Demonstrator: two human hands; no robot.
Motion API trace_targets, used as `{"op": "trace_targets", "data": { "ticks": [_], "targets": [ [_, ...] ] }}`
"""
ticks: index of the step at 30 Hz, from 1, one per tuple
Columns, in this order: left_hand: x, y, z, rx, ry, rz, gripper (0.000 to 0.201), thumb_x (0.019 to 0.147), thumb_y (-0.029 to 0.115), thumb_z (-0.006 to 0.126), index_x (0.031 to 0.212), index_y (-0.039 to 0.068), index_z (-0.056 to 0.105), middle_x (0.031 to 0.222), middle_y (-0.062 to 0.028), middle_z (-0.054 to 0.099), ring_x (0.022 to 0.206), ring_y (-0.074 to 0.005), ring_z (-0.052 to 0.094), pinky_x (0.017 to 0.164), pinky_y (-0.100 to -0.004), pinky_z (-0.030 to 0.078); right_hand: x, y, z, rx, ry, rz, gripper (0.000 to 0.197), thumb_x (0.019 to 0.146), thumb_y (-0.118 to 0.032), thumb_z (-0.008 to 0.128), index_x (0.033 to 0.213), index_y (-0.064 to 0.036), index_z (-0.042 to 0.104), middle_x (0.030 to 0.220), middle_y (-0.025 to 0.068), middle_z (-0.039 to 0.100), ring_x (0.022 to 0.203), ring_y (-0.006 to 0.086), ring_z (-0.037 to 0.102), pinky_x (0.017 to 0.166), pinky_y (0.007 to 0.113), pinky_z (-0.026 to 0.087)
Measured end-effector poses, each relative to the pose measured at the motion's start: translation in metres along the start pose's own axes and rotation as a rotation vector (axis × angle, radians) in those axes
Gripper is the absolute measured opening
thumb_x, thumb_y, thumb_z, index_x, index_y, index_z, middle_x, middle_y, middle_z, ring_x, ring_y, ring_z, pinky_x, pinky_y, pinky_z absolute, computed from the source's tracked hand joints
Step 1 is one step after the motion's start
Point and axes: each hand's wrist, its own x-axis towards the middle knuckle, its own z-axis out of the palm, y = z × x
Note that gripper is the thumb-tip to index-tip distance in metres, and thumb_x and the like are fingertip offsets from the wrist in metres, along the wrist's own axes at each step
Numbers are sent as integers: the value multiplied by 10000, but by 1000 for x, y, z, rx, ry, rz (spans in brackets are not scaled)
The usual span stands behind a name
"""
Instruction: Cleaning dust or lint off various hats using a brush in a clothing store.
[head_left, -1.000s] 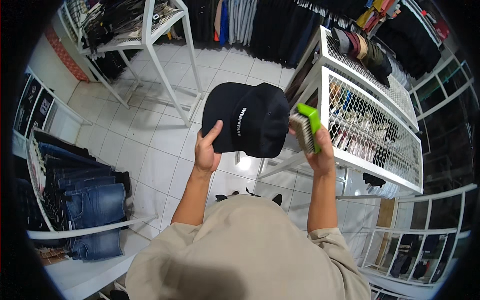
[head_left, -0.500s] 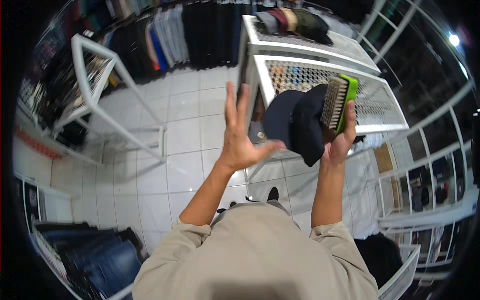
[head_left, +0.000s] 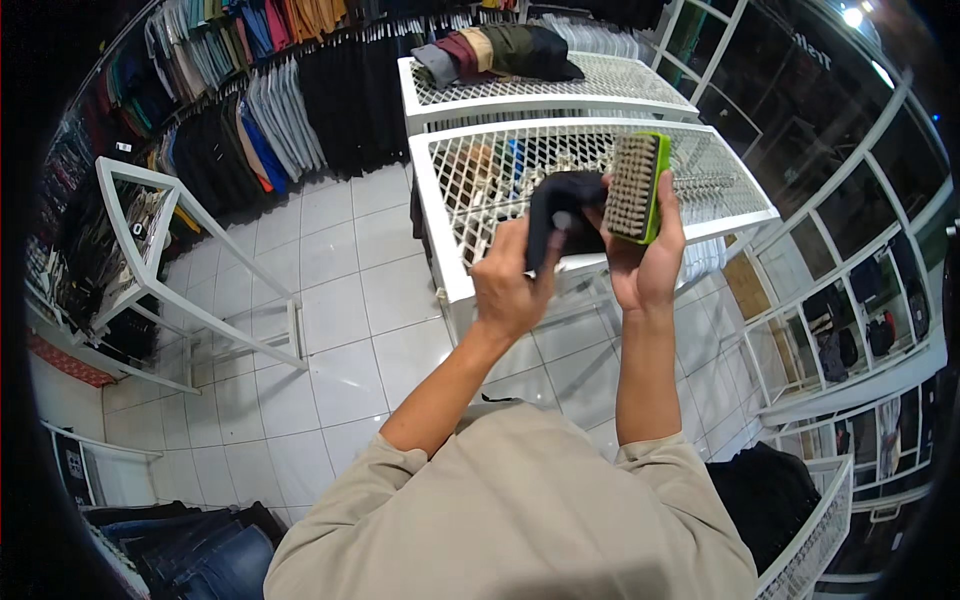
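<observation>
Left hand (head_left: 512,285) now grips black cap (head_left: 560,205) beside right hand's (head_left: 645,265) brush (head_left: 635,188).

A white wire-mesh surface (head_left: 480,170) stood at upper centre of the frame, and a second one (head_left: 600,85) behind it carried folded clothes (head_left: 500,50) along its far edge. At lower left, a shelf (head_left: 110,500) held stacked jeans (head_left: 200,560) above the white tiled floor (head_left: 330,300).
</observation>
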Motion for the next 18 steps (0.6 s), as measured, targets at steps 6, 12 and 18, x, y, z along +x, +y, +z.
{"op": "trace_targets", "data": {
  "ticks": [6,12,18],
  "targets": [
    [15,37,35,7,-83,-357,314,939,263,717,913,-47,669,671,-220,633,557,-388,616,553,-437,461,9,-20,-63,-628,39,-205,337,1083,-315,487,1090,-5,618,896,-8,568,814,74,477,752,237,396],
    [-15,51,93,-64,-166,-316,251,900,190,689,878,-60,667,747,-258,648,637,-357,625,592,-424,468,-5,-31,-113,-922,-7,-176,526,902,-276,741,1278,70,616,1035,139,706,837,140,640,714,287,513],
    [-38,79,122,-195,-230,-407,190,982,115,607,1091,-2,709,735,-136,667,637,-214,618,648,-364,505,15,-65,-169,-1413,67,-271,599,770,-334,886,1185,43,676,885,166,724,743,219,709,638,338,557]
  ]
}}
